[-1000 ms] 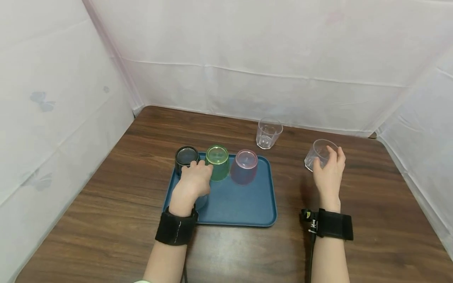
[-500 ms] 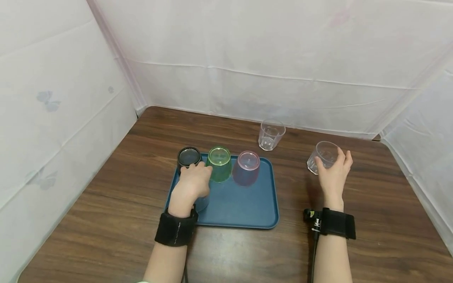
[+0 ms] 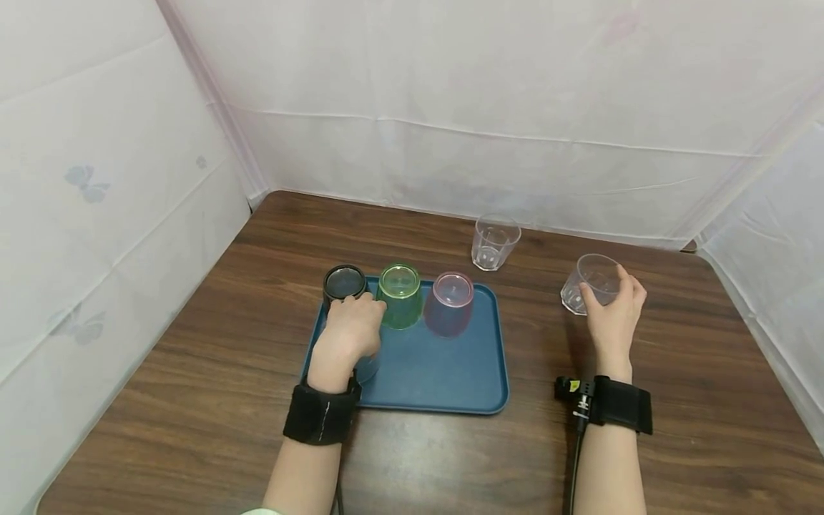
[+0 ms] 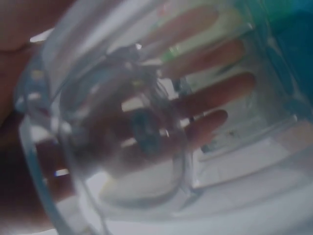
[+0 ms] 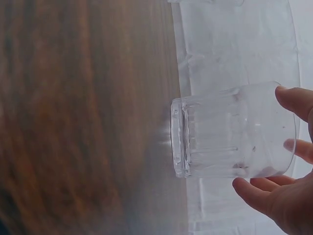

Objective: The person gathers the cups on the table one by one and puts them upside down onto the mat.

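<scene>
My left hand grips a clear glass, mostly hidden under the palm, over the left front of the blue tray. In the blurred left wrist view, its fingers show through the glass wall. Just beyond those fingers a black glass stands upside down. Upturned green and pink glasses continue that row. On the right, my right hand holds another clear glass near its rim, thumb on one side and fingers on the other. That glass is upright on the table.
A further upright clear glass stands behind the tray, towards the back edge of the brown wooden table. White sheeting rises behind the table and along both sides.
My right hand has shifted slightly right, its fingers moving from in front of the clear glass to its right side. My left hand stays in place. The head view has turned slightly.
</scene>
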{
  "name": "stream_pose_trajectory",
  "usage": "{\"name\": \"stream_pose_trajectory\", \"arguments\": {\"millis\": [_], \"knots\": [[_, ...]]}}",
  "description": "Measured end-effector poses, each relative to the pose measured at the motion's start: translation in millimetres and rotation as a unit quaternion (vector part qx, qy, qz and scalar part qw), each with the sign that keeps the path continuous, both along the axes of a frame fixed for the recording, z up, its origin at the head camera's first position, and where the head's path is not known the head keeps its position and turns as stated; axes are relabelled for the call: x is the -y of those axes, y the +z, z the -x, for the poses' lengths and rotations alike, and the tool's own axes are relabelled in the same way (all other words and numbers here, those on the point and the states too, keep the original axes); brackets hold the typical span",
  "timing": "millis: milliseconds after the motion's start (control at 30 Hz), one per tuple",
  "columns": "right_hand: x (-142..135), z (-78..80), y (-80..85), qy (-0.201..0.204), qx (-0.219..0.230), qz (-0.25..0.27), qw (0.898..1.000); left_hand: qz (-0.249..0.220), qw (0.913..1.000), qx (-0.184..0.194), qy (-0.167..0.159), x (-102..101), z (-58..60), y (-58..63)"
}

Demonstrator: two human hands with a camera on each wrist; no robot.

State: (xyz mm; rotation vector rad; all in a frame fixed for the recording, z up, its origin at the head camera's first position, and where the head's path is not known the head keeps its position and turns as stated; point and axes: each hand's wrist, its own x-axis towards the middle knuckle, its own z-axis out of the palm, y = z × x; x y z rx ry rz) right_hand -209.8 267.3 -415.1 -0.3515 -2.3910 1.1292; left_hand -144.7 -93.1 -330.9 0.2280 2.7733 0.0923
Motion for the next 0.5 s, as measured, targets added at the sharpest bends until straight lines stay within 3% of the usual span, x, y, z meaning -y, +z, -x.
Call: {"name": "stream_pose_trajectory", "arguments": {"millis": [500], "knots": [[4.1, -1.1, 5.1, -0.033, 0.010, 0.033, 0.999, 0.020, 0.9995, 0.004, 0.025, 3.9, 2.2, 0.6]]}}
